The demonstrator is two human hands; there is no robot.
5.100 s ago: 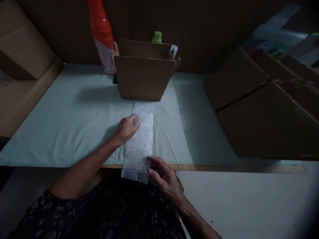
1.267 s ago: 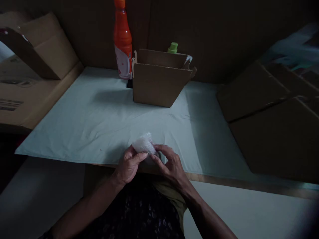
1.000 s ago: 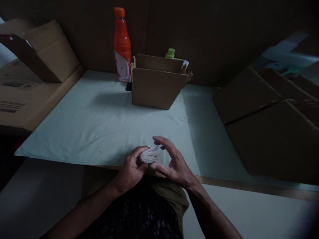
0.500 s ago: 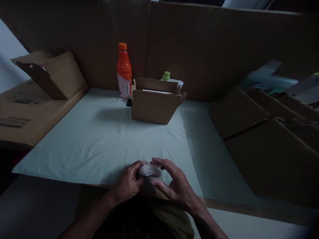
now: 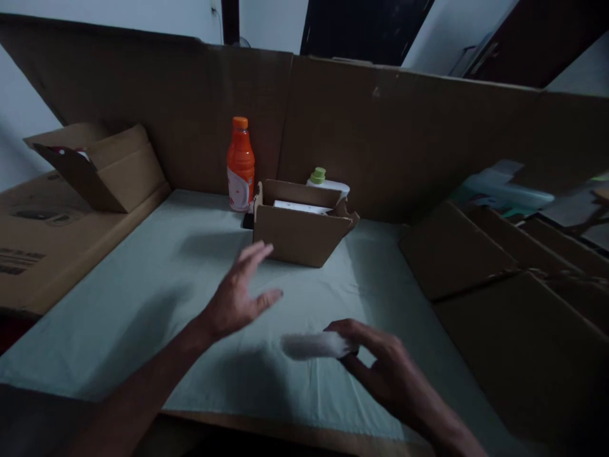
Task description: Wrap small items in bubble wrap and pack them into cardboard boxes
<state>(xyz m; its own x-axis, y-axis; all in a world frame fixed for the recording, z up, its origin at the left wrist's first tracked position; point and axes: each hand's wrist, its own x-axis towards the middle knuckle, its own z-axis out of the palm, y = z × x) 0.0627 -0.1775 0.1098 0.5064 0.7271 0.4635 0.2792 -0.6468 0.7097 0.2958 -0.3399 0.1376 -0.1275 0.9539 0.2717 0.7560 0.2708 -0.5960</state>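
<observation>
Between the thumb and fingers of my right hand (image 5: 380,362) is a small pale, whitish wrapped bundle (image 5: 314,346), held above the cloth and smeared by motion. What is inside it I cannot make out. My left hand (image 5: 238,295) is in the air with its fingers stretched and the thumb apart, holding nothing. Just beyond its fingertips stands a small open cardboard box (image 5: 299,235) with a flat white item (image 5: 302,207) showing inside.
Behind the box stand an orange bottle (image 5: 240,165) and a white bottle with a green cap (image 5: 320,176). A dark object (image 5: 248,221) lies beside the box. More cardboard boxes flank the pale green cloth (image 5: 200,279), left (image 5: 126,171) and right (image 5: 514,343). A cardboard wall (image 5: 404,133) rises behind.
My left hand has let go of the bundle and moved forward toward the box, opening. My right hand has closed on the bundle and shifted right. The view has tilted up.
</observation>
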